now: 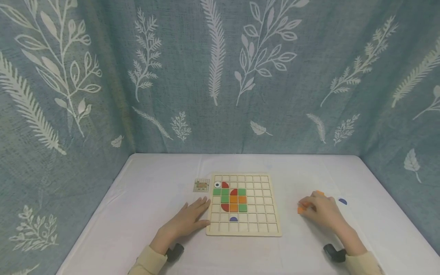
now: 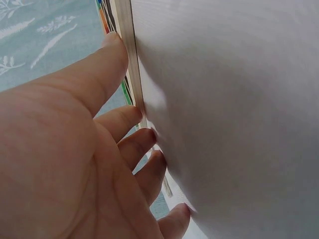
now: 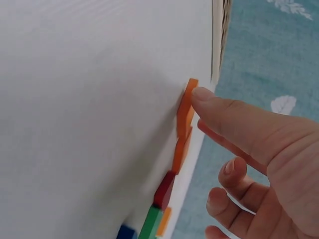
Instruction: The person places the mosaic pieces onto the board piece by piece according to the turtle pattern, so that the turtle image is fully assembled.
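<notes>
1. On the white table (image 1: 148, 183) lies a square wooden board (image 1: 261, 217) with lots of little boxes
2. At the board's left edge is the left hand (image 1: 188, 219), its fingers out straight, its thumb touching the edge, holding nothing
3. Right of the board, well apart from it, is the right hand (image 1: 323, 210), its thumb tip at an orange tile (image 3: 187, 107); I cannot tell if it grips it
4. On the board's left half sit red tiles (image 1: 225, 185), green tiles (image 1: 225, 199), an eye tile (image 1: 217, 185) and, nearer, a blue half circle (image 1: 233, 219)
5. Just left of the board's far part lies a little picture card (image 1: 201, 185)
</notes>
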A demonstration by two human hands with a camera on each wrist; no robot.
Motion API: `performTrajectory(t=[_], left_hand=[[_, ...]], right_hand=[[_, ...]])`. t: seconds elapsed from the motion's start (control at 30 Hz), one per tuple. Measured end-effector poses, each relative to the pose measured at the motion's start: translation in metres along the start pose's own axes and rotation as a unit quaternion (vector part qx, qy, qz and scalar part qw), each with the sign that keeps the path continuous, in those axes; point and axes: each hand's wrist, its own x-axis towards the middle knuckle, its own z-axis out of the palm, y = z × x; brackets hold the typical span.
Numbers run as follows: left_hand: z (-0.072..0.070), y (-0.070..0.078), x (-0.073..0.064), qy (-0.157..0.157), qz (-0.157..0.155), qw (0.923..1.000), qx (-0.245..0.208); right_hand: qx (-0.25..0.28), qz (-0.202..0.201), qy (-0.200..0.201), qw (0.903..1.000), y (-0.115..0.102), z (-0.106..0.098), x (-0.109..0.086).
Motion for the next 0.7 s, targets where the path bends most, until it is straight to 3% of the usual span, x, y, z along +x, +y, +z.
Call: performTrajectory(t=[0.43,0.7], left_hand=[[-0.0008,0.0011,-0.0004,-0.001,0.001,1.0,-0.001],[-0.0013,0.0018,-0.0008,0.001,0.005,1.0,0.0]], right_hand=[[0.002,0.034,-0.024,0.9991,0.0049,0.0007,-0.0053],[0.009,0.05,-0.034,0.9982,-0.0021,0.0061,0.0022]])
